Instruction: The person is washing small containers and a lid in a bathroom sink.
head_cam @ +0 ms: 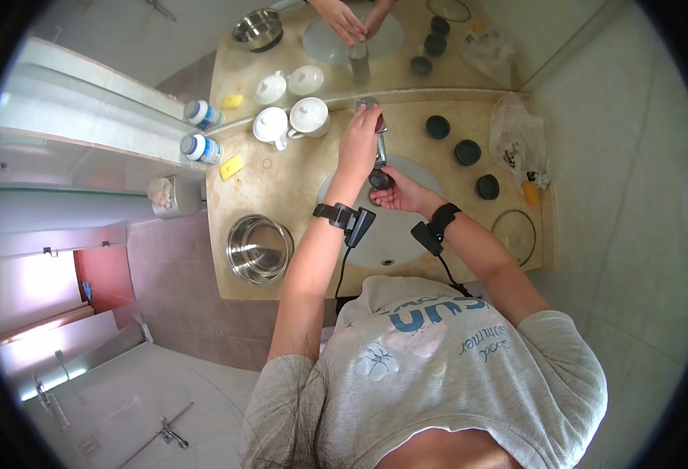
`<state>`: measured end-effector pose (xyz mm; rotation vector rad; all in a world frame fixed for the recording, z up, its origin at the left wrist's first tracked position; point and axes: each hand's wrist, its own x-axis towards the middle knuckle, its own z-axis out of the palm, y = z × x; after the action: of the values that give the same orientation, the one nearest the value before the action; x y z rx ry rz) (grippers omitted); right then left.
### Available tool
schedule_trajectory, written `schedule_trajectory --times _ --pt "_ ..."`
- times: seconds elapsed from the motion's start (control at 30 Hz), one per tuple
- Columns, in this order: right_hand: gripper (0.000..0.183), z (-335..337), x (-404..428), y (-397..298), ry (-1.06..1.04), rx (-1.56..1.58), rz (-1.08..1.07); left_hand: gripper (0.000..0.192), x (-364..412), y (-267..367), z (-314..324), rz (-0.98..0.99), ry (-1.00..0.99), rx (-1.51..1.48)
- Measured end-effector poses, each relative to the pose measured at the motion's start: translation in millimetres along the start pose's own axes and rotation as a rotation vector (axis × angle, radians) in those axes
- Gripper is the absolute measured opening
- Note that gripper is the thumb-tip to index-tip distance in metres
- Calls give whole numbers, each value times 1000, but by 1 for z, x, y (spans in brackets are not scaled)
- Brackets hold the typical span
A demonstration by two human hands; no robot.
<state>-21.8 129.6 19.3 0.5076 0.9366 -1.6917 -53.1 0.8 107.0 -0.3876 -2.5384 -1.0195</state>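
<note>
My left hand [360,138] lies over the top of a chrome faucet [381,151], its fingers on the handle. Below the spout, my right hand [405,190] holds a small dark cup [381,179]. Both hands are above the far part of a white washbasin [399,234] set into a beige counter. Whether water is running is too small to tell. Three similar dark cups, a nearer one [487,187], a middle one [467,152] and a farther one [438,126], stand right of the basin.
Two white lidded mugs [309,115] stand left of the faucet. A yellow sponge [231,167] and a white-capped bottle [198,148] are farther left. The steel pot [259,250] is near the front-left. On the right are a glass lid [513,237] and a plastic bag [517,135]. A mirror backs the counter.
</note>
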Motion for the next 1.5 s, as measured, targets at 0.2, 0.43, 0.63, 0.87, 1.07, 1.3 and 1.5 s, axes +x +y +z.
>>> schedule_trajectory --times 0.2,0.43,0.63,0.87,1.07,1.3,1.5 --pt "36 -2 3 1 -25 -2 -27 38 2 3 -1 -43 39 -23" --pt "30 1 -8 3 -21 -47 -309 38 -22 -2 1 -105 169 13" --pt "53 8 -2 4 141 -296 -464 36 -99 -41 57 -1093 5 -994" --pt "64 -17 21 18 638 -1080 -908 34 -99 -20 66 -1027 44 -1492" --pt "57 -12 14 19 335 -750 -877 28 -99 -12 53 -942 -40 -1030" --pt "67 -9 1 40 167 -996 -764 42 -119 -4 32 -471 -105 -319" --pt "77 10 -17 45 41 -1044 -915 39 -132 4 13 -429 68 -414"
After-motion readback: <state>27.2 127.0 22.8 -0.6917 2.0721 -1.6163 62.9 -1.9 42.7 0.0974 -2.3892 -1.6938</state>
